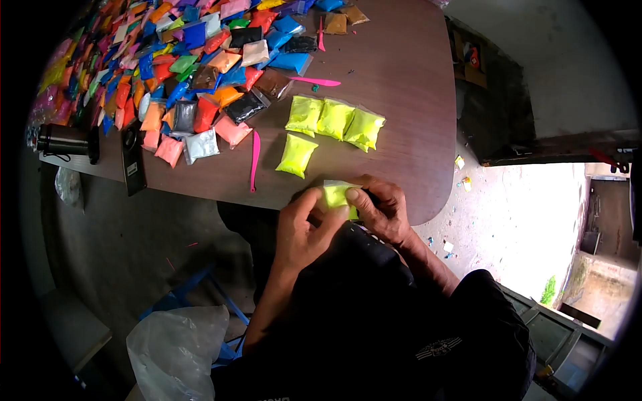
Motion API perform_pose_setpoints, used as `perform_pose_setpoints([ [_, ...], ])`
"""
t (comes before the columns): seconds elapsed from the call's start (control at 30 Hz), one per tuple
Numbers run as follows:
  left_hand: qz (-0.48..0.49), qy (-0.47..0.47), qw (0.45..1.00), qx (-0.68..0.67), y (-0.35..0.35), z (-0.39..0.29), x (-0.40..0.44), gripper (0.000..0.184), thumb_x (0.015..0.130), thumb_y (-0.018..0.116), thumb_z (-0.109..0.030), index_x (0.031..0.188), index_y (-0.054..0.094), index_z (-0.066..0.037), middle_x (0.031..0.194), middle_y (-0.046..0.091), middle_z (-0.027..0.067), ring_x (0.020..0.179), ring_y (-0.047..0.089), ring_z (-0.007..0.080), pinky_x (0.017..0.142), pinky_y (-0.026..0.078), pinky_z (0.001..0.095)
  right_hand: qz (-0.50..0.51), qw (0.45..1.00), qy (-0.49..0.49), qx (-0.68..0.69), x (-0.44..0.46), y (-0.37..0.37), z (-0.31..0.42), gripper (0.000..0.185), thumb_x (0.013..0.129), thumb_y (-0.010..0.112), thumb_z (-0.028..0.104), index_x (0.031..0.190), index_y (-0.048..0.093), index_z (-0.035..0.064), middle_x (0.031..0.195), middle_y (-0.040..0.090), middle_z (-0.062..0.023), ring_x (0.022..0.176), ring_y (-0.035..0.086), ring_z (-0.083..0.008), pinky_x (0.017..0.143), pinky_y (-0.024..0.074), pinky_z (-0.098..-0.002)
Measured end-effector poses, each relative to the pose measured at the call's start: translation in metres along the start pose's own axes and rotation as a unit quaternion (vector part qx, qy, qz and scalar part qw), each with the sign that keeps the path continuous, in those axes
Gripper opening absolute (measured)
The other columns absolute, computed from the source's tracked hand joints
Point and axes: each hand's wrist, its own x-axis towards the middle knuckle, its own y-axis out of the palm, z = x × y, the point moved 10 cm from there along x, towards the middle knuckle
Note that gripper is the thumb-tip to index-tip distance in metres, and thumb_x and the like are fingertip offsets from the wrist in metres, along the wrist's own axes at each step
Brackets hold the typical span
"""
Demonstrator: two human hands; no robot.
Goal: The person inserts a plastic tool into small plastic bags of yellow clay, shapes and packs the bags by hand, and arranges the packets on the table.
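Note:
Both my hands hold one small clear packet of bright yellow clay-like material (336, 194) at the table's front edge. My left hand (304, 227) pinches its left side between thumb and fingers. On the right side, my right hand (384, 208) presses its thumb on the packet's front, with the other fingers behind it. Beyond the hands lies a single yellow packet (296, 156). Farther back, three more sit side by side: a left one (304, 115), a middle one (335, 118) and a right one (364, 129).
A big heap of many-coloured packets (194, 73) covers the table's left side. Pink plastic knives lie on the brown table (408, 100), one (255, 160) near the front edge. A steel mug (67, 142) and a dark box (133, 160) stand at left. A plastic bag (177, 351) hangs below.

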Motion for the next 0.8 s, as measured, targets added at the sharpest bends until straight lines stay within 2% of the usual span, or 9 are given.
perform_pose_setpoints([
  [0.07,0.000,0.021,0.999,0.033,0.003,-0.013,0.001,0.020,0.098,0.077,-0.013,0.094,0.064,0.001,0.074,0.064,0.0044,0.064,0.056,0.0101,0.059,0.047,0.0286,-0.018,0.999,0.008,0.039,0.000,-0.004,-0.003,0.020,0.105,0.071,0.007,0.121,0.074,-0.0053,0.099,0.074,-0.0083,0.090,0.067,-0.0148,0.081,0.0537,-0.0292],
  [0.23,0.004,-0.005,1.000,0.000,-0.002,0.011,-0.002,0.019,0.098,0.077,-0.012,0.094,0.064,0.001,0.075,0.063,0.0056,0.064,0.056,0.0118,0.060,0.047,0.0293,-0.002,0.998,-0.020,-0.062,0.002,-0.001,0.012,0.022,0.103,0.073,0.005,0.121,0.074,-0.0062,0.107,0.074,-0.0112,0.097,0.068,-0.0162,0.086,0.0542,-0.0295],
  [0.4,0.018,-0.029,0.999,0.007,-0.001,0.008,-0.002,0.018,0.096,0.078,-0.012,0.097,0.065,0.001,0.077,0.063,0.0060,0.066,0.055,0.0142,0.063,0.048,0.0302,0.014,0.999,-0.022,-0.023,0.003,-0.001,0.013,0.020,0.101,0.075,0.005,0.118,0.075,-0.0057,0.112,0.074,-0.0139,0.103,0.069,-0.0200,0.090,0.0544,-0.0332],
  [0.47,0.020,-0.001,0.998,0.053,0.002,-0.002,0.000,0.021,0.092,0.081,-0.013,0.100,0.066,0.001,0.083,0.068,0.0096,0.072,0.062,0.0183,0.067,0.052,0.0330,0.015,0.999,-0.030,-0.015,0.004,-0.004,0.009,0.019,0.100,0.075,0.005,0.117,0.076,-0.0049,0.112,0.074,-0.0142,0.104,0.069,-0.0213,0.091,0.0543,-0.0342],
  [0.5,0.020,-0.001,0.998,0.053,0.003,-0.004,0.001,0.021,0.092,0.081,-0.013,0.100,0.066,0.001,0.083,0.068,0.0096,0.072,0.062,0.0183,0.067,0.052,0.0330,0.012,0.998,-0.056,-0.025,0.004,-0.006,0.011,0.018,0.100,0.076,0.004,0.116,0.077,-0.0041,0.111,0.074,-0.0140,0.103,0.070,-0.0222,0.091,0.0544,-0.0348],
  [0.57,0.016,0.034,0.996,0.079,0.004,-0.012,0.002,0.027,0.093,0.082,-0.014,0.111,0.069,0.002,0.095,0.077,0.0078,0.085,0.069,0.0125,0.078,0.057,0.0303,0.009,0.996,-0.082,-0.034,0.004,-0.005,0.013,0.018,0.099,0.076,0.004,0.115,0.078,-0.0033,0.110,0.074,-0.0139,0.102,0.070,-0.0230,0.091,0.0545,-0.0354],
  [0.8,0.001,0.015,0.997,0.079,0.000,-0.002,0.001,0.025,0.091,0.084,-0.011,0.109,0.070,0.002,0.095,0.077,0.0095,0.085,0.069,0.0126,0.077,0.057,0.0314,0.021,0.998,-0.044,-0.035,0.004,-0.001,0.017,0.014,0.101,0.075,0.005,0.112,0.079,-0.0026,0.106,0.073,-0.0125,0.098,0.069,-0.0212,0.087,0.0543,-0.0338],
])
